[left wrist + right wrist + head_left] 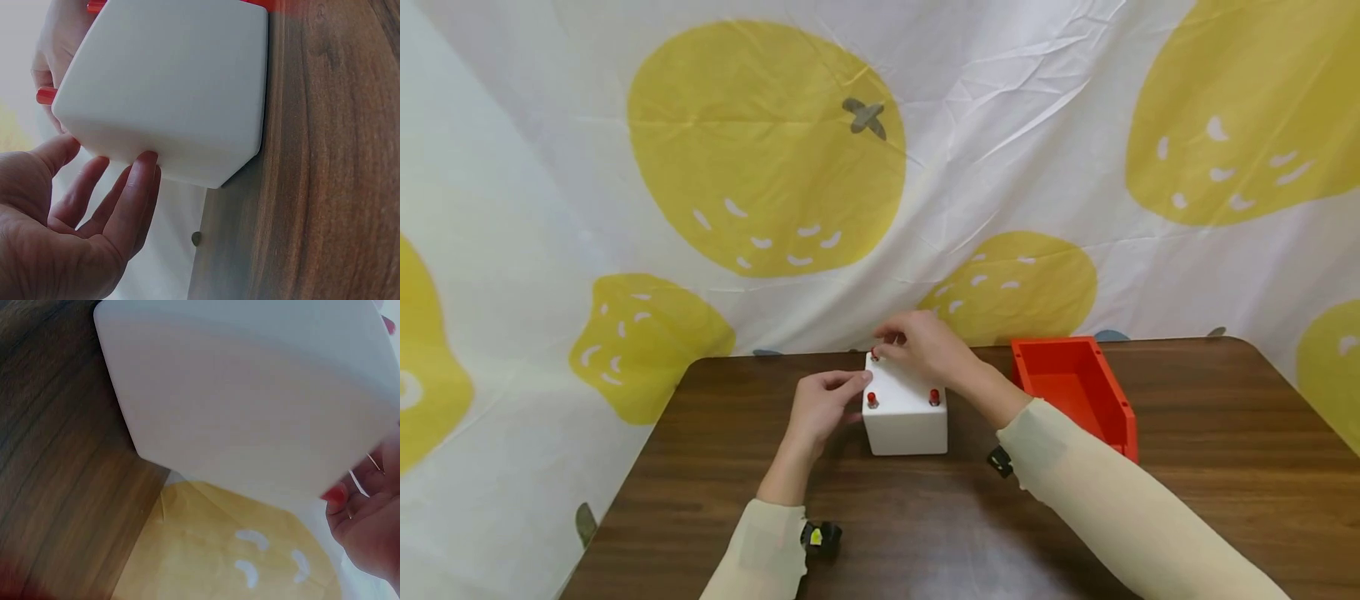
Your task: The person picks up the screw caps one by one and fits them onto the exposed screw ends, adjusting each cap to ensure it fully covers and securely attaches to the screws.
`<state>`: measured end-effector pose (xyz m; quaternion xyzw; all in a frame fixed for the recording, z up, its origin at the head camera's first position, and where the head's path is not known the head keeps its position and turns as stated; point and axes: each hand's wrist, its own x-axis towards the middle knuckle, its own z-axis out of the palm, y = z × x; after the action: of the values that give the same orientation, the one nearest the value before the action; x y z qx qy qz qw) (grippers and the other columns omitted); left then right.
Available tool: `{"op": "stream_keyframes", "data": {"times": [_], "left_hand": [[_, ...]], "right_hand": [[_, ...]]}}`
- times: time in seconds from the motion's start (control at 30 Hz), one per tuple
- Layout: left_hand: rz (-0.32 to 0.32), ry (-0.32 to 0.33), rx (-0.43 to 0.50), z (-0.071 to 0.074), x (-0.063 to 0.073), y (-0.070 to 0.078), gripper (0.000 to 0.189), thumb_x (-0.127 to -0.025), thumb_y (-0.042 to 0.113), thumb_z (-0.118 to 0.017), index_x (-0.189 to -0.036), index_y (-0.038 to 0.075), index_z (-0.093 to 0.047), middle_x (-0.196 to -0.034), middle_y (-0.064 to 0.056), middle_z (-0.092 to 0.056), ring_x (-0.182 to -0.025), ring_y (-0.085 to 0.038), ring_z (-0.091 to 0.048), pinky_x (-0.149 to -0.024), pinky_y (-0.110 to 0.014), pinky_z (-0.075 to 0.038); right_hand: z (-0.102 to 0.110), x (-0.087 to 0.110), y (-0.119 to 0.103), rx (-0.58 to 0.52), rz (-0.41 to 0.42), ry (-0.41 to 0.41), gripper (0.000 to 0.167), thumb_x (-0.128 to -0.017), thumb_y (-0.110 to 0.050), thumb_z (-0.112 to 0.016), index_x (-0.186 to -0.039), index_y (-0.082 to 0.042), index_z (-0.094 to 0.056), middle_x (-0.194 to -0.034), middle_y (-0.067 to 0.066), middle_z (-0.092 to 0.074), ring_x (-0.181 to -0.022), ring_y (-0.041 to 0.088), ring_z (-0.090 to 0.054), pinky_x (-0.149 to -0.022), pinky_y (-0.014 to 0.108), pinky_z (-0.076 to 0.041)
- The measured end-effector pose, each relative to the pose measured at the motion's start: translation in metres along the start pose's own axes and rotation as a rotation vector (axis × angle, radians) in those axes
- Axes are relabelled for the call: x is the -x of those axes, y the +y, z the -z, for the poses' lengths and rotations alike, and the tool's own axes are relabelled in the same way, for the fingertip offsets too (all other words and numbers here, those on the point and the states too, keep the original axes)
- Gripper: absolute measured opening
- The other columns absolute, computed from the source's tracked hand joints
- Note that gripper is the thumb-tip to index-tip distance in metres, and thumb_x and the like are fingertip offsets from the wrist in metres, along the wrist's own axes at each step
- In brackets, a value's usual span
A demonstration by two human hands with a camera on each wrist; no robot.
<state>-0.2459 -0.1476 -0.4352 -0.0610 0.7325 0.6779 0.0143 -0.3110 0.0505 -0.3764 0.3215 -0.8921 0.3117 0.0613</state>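
Note:
A white box (906, 429) stands on the table with small red-capped posts on its top corners. Two of them, the near-left post (872, 400) and the near-right post (934, 397), show plainly. My right hand (925, 346) reaches over the top and pinches the far-left red-capped post (875, 355), whose tip the fingers partly cover. The far-right corner is hidden behind that hand in the head view, but a red post (334, 494) shows there in the right wrist view. My left hand (81, 219) rests its thumb at the top edge and its extended fingertips on the left side.
A red open bin (1075, 396) stands right of the box, partly behind my right forearm. The brown wooden table (700, 467) ends just beyond the box, where a white cloth with yellow fruit prints (767, 150) hangs.

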Motion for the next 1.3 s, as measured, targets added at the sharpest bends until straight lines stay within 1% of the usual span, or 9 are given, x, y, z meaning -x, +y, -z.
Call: {"op": "stream_keyframes", "data": {"times": [0.17, 0.3, 0.53, 0.67, 0.8, 0.9, 1.03, 1.17, 1.3], "left_hand": [[-0.006, 0.008, -0.013, -0.001, 0.0, 0.0, 0.038, -0.096, 0.032, -0.083, -0.117, 0.002, -0.08, -0.119, -0.013, -0.074, -0.098, -0.021, -0.072, -0.079, -0.04, -0.067], [-0.008, 0.003, -0.014, 0.0, 0.0, 0.001, 0.038, -0.096, 0.032, -0.083, -0.117, 0.001, -0.079, -0.118, -0.013, -0.075, -0.097, -0.021, -0.073, -0.079, -0.041, -0.067], [0.008, 0.009, -0.034, 0.0, -0.001, 0.003, 0.038, -0.095, 0.032, -0.084, -0.118, 0.002, -0.079, -0.12, -0.013, -0.074, -0.099, -0.023, -0.073, -0.084, -0.046, -0.066], [0.012, 0.011, -0.051, 0.0, -0.001, 0.003, 0.038, -0.096, 0.033, -0.083, -0.119, 0.003, -0.079, -0.121, -0.013, -0.073, -0.101, -0.024, -0.072, -0.084, -0.045, -0.066], [0.013, 0.009, -0.044, -0.001, 0.0, 0.001, 0.037, -0.096, 0.031, -0.083, -0.118, 0.003, -0.079, -0.121, -0.013, -0.073, -0.1, -0.023, -0.072, -0.082, -0.044, -0.066], [0.022, 0.018, -0.051, 0.0, 0.0, 0.0, 0.037, -0.096, 0.032, -0.083, -0.118, 0.003, -0.079, -0.12, -0.013, -0.073, -0.1, -0.024, -0.071, -0.083, -0.045, -0.066], [0.036, 0.027, -0.072, 0.002, 0.002, 0.001, 0.038, -0.095, 0.034, -0.083, -0.119, 0.005, -0.079, -0.121, -0.013, -0.072, -0.104, -0.027, -0.071, -0.087, -0.047, -0.065], [0.04, 0.024, -0.08, 0.005, 0.004, 0.001, 0.038, -0.095, 0.036, -0.083, -0.119, 0.006, -0.079, -0.123, -0.012, -0.072, -0.106, -0.029, -0.071, -0.088, -0.048, -0.064], [0.033, 0.024, -0.08, 0.006, 0.004, 0.001, 0.039, -0.096, 0.035, -0.083, -0.12, 0.005, -0.079, -0.123, -0.012, -0.072, -0.106, -0.028, -0.071, -0.088, -0.048, -0.064]], "right_hand": [[0.015, 0.012, 0.001, -0.02, -0.018, 0.014, 0.024, -0.1, -0.019, -0.077, -0.12, -0.007, -0.079, -0.107, 0.005, -0.077, -0.097, 0.021, -0.068, -0.088, 0.039, -0.059], [0.029, 0.023, 0.003, -0.032, -0.017, 0.048, 0.024, -0.099, -0.019, -0.078, -0.12, -0.006, -0.079, -0.109, 0.005, -0.076, -0.1, 0.024, -0.068, -0.092, 0.042, -0.06], [0.046, 0.048, 0.007, 0.015, -0.013, 0.074, 0.024, -0.096, -0.019, -0.082, -0.116, -0.008, -0.078, -0.106, 0.003, -0.074, -0.099, 0.025, -0.066, -0.094, 0.044, -0.06], [0.053, 0.064, 0.014, 0.03, -0.037, 0.082, 0.024, -0.095, -0.02, -0.083, -0.116, -0.01, -0.078, -0.107, 0.002, -0.073, -0.098, 0.024, -0.066, -0.092, 0.045, -0.06], [0.058, 0.079, 0.023, 0.035, -0.033, 0.095, 0.023, -0.095, -0.022, -0.083, -0.115, -0.011, -0.077, -0.108, 0.002, -0.074, -0.1, 0.022, -0.068, -0.092, 0.044, -0.06], [0.062, 0.09, 0.028, 0.053, -0.036, 0.099, 0.024, -0.095, -0.023, -0.083, -0.116, -0.011, -0.077, -0.111, 0.002, -0.074, -0.103, 0.023, -0.068, -0.094, 0.045, -0.059], [0.067, 0.104, 0.033, 0.093, -0.074, 0.095, 0.029, -0.096, -0.026, -0.083, -0.12, -0.01, -0.076, -0.114, 0.003, -0.073, -0.108, 0.025, -0.066, -0.097, 0.047, -0.057], [0.071, 0.118, 0.039, 0.129, -0.111, 0.086, 0.034, -0.097, -0.027, -0.082, -0.124, -0.008, -0.075, -0.118, 0.005, -0.072, -0.11, 0.029, -0.065, -0.097, 0.049, -0.056], [0.074, 0.129, 0.044, 0.16, -0.11, 0.095, 0.033, -0.098, -0.026, -0.081, -0.125, -0.008, -0.074, -0.118, 0.006, -0.071, -0.11, 0.03, -0.065, -0.096, 0.05, -0.056]]}}
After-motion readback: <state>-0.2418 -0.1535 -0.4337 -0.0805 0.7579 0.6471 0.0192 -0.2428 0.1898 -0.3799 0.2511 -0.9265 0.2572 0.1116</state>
